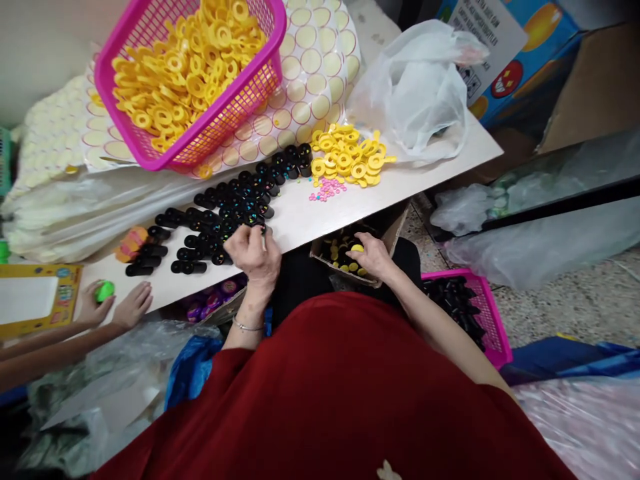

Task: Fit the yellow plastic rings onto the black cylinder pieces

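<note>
Fingers (pixel 260 235) of left hand (pixel 254 257): curled shut on 1 tube (pixel 265 230), long axis hidden. Right hand (pixel 375 259): pinching 1 ring (pixel 357 248) over box (pixel 316 252), right of tubes (pixel 235 200).

The pink basket (pixel 235 110) is glossy plastic lattice; the yellow rings (pixel 345 157) shine like smooth moulded plastic. The black tubes (pixel 235 200) look duller plastic. The surface (pixel 310 217) is smooth laminate, the bag (pixel 420 93) thin crinkled film, the box (pixel 319 252) rough cardboard.
</note>
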A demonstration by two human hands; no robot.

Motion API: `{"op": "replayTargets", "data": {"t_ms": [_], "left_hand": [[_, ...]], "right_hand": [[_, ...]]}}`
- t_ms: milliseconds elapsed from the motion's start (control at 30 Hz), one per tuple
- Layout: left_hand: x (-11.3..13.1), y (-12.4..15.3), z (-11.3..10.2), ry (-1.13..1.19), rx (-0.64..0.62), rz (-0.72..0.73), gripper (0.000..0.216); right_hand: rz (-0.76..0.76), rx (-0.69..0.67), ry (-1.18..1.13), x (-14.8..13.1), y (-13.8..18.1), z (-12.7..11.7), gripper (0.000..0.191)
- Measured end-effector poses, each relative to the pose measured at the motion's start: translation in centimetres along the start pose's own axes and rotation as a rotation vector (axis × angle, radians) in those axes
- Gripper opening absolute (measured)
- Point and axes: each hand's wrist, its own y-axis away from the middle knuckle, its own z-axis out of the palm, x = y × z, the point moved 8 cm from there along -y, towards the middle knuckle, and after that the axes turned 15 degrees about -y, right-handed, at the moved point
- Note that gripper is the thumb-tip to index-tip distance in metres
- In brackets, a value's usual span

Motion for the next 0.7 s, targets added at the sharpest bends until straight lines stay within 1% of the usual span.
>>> {"op": "replayTargets", "data": {"t_ms": [33,100,200,267,300,367,400,467,567,633,700], "left_hand": [[-1.3,0.0,-0.3,-0.06,0.01,-0.044,0.025],[-2.4,0.0,-0.3,-0.11,-0.041,-0.051,0.029],[-2.1,0.1,0.3,-0.12,-0.12,-0.044,0.035],[-1.7,-0.2,0.7,-0.146,-0.136,-0.076,0.041],[-1.6,-0.4,0.9,-0.164,-0.138,-0.097,0.044],[-1.6,-0.8,1.4,-0.196,-0.148,-0.123,0.043],[-1.6,-1.0,1.6,-0.208,-0.152,-0.126,0.039],[-1.9,-1.3,1.8,-0.219,-0.152,-0.115,0.031],[-2.1,-1.6,1.4,-0.174,-0.085,-0.077,0.027],[-1.3,-1.7,1.2,-0.081,-0.04,-0.001,0.031],[0.5,-1.9,1.6,0.052,-0.049,0.112,0.033]], "right_hand": [[-0.04,0.004,0.056,-0.3,-0.1,-0.1,0.045],[-0.128,0.055,0.099,-1.5,0.1,-0.8,0.041],[-0.273,0.218,0.047,-4.4,0.7,-2.6,0.027],[-0.384,0.305,0.042,-6.8,0.8,-3.5,0.023],[-0.441,0.318,0.07,-8.1,0.7,-3.6,0.023],[-0.523,0.287,0.179,-10.3,-0.1,-3.1,0.024],[-0.539,0.254,0.248,-11.2,-0.8,-2.5,0.025],[-0.526,0.187,0.381,-12.2,-2.3,-1.3,0.027],[-0.454,0.135,0.512,-12.7,-4.5,0.1,0.028],[-0.395,0.132,0.551,-12.7,-5.7,0.7,0.028],[-0.343,0.124,0.58,-12.7,-6.5,1.0,0.029]]}}
